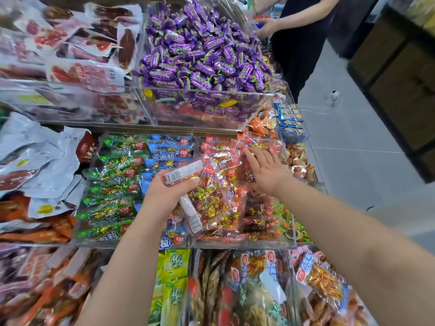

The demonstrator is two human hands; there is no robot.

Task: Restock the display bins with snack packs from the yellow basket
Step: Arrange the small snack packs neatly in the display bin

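Observation:
My left hand (164,194) grips a stack of red snack packs (207,198) with gold-wrapped pieces, held above the middle shelf. My right hand (266,170) lies flat, fingers spread, on the red packs in the clear bin (247,244) at the middle right. Left of that bin sit rows of green packs (110,184) and blue packs (169,149). The yellow basket is out of sight.
Purple candies (200,50) fill a clear bin on the upper shelf. Vacuum-sealed meat packs (70,43) lie at the top left. White pouches (35,156) pile at the left. Mixed bags (247,290) fill the lower bins. Another person (296,43) stands at the top right, with grey floor (353,137) beside.

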